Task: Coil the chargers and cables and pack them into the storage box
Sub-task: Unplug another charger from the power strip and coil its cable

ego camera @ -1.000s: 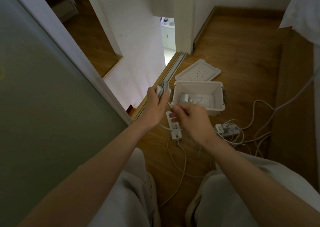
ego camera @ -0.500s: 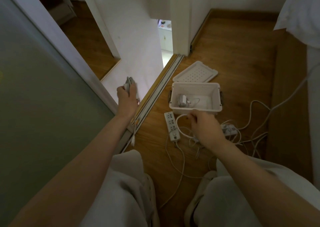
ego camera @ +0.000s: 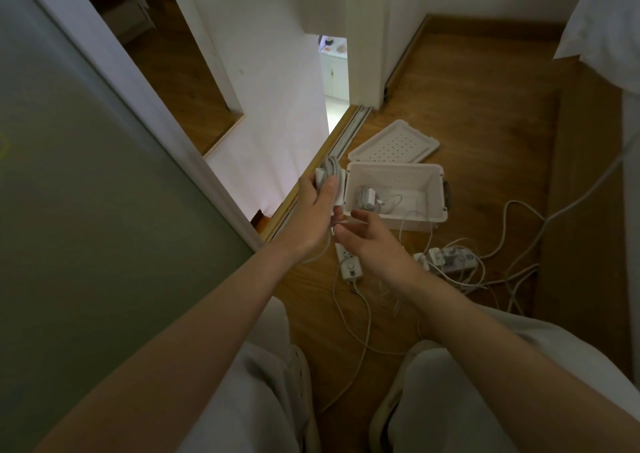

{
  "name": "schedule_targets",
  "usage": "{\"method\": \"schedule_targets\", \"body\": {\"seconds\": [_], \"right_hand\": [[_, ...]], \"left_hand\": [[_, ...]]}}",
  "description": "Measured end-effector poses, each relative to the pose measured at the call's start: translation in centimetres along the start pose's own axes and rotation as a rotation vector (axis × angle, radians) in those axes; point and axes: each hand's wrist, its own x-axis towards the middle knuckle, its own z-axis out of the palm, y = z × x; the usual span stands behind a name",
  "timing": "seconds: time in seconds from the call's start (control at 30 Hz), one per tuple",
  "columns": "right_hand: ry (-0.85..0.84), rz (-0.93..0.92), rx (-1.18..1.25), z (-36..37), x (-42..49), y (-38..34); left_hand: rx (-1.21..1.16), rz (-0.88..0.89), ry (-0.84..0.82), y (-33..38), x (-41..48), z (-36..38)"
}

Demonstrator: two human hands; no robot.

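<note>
My left hand [ego camera: 317,206] grips a white charger [ego camera: 329,179] with its cable wound around it, just left of the storage box. My right hand [ego camera: 375,246] is right below it and pinches the loose stretch of that cable [ego camera: 340,224]. The white storage box [ego camera: 439,193] stands open on the wooden floor. Inside it lies another charger with a coiled cable [ego camera: 369,198]. A white power strip [ego camera: 350,267] lies on the floor, partly hidden under my right hand.
The perforated lid [ego camera: 394,142] lies behind the box. A second power strip with plugs [ego camera: 450,259] and tangled white cables [ego camera: 509,272] lie to the right by the bed frame. A sliding door track [ego camera: 341,141] and glass door are on the left. My knees fill the bottom.
My left hand swung out left with the charger and has come back beside the box. My right hand lifted from the floor cables and met it at the cable.
</note>
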Motion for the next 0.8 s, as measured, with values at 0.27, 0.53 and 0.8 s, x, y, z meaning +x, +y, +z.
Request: {"method": "schedule_targets", "body": {"seconds": [0.27,0.53,0.8], "right_hand": [[-0.093,-0.040,0.014,-0.3,0.4,0.8],[0.233,-0.426,-0.946,-1.6,0.4,1.4],[-0.034,0.099,0.364,-1.2,0.6,-0.3]], "left_hand": [[-0.480,-0.137,-0.018,0.4,0.1,-0.2],[-0.711,-0.190,-0.033,0.5,0.2,-0.8],[-0.586,-0.215,-0.092,0.5,0.1,-0.1]]}}
